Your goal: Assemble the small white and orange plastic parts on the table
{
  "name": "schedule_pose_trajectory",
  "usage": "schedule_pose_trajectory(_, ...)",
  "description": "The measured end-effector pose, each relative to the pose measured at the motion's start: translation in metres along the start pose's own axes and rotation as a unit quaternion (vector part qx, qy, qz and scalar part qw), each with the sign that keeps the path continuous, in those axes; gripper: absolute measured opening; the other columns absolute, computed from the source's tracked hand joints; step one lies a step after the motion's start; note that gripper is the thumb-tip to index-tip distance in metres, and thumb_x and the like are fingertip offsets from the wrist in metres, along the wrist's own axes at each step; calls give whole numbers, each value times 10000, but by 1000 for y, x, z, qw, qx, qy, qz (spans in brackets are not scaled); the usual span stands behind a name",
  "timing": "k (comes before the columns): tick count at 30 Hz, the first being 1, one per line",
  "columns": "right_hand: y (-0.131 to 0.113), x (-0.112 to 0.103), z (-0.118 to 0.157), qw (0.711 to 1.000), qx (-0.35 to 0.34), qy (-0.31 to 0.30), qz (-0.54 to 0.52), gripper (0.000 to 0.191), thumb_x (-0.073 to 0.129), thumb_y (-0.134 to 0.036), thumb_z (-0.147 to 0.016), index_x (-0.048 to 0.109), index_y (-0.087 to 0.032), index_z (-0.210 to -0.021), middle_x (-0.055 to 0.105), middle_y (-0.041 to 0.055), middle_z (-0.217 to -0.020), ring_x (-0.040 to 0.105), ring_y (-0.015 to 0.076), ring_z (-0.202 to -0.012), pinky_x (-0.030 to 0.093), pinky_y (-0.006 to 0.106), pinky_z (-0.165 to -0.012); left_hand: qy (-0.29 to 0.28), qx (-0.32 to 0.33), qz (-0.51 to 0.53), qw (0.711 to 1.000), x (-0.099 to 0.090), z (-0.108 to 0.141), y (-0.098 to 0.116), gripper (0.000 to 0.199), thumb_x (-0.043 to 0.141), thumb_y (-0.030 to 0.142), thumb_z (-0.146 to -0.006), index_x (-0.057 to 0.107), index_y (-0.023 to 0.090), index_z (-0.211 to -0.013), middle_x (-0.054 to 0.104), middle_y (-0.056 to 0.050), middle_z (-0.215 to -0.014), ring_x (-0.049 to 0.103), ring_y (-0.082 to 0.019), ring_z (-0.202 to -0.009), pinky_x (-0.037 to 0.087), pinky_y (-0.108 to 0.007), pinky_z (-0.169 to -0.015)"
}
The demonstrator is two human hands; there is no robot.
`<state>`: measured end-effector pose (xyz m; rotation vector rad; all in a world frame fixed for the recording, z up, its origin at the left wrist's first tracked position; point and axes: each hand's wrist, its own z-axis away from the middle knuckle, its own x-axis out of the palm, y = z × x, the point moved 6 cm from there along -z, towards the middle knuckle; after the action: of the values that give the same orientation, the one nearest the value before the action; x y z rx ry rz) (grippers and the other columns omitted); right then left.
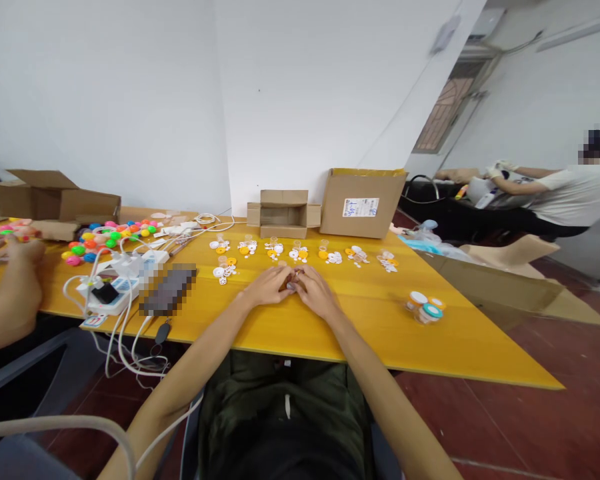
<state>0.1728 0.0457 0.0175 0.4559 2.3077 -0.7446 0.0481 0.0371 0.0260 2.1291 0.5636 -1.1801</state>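
Observation:
My left hand and my right hand meet over the middle of the yellow table. Their fingers are curled together at the tips, and whatever they hold between them is hidden or too small to name. Beyond the hands runs a row of small clear cups with orange rings and white perforated discs lying in little groups. Off to the right, a cluster of clear jars includes one with a white lid and one with a teal lid.
An open small carton and a larger labelled box stand at the back. Left lie a power strip with cables, a dark phone-like device and colourful balls. Another person's arm reaches in there; someone else sits far right.

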Motion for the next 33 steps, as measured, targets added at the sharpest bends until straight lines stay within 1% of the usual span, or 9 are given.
schedule_pose_trajectory(13, -1, -1, 0, 1000, 2, 4, 10, 114, 594, -160, -907, 637, -255, -861, 661, 63, -1034, 621, 232, -971, 528, 377, -873, 1, -1, -12, 1000, -1, 0, 1, 172, 590, 256, -889, 485, 235, -1023, 597, -57, -996, 604, -254, -968, 498, -395, -874)
schedule_pose_trajectory(20, -2, -3, 0, 1000, 5, 17, -6, 122, 584, -163, -888, 655, -262, -888, 663, 63, -1079, 619, 237, -1019, 524, 394, -920, 12, 1, -4, 1000, -1, 0, 0, 186, 599, 248, -876, 493, 236, -1029, 599, -56, -1007, 608, -252, -966, 498, -388, -865)
schedule_pose_trajectory(26, -1, -2, 0, 1000, 2, 10, -10, 137, 576, -144, -885, 630, -254, -824, 663, 61, -1066, 620, 230, -1011, 524, 384, -909, 0, -1, -11, 1000, 0, 0, 1, 175, 587, 259, -886, 488, 236, -1028, 593, -55, -997, 601, -250, -962, 494, -387, -867)
schedule_pose_trajectory(33, 1, -1, 0, 1000, 1, 8, 0, 115, 584, -170, -909, 635, -255, -852, 659, 66, -1061, 618, 234, -1002, 521, 388, -908, 3, -2, -8, 1000, -1, 1, 0, 198, 583, 255, -891, 494, 239, -1067, 598, -60, -1013, 601, -256, -984, 493, -393, -885)
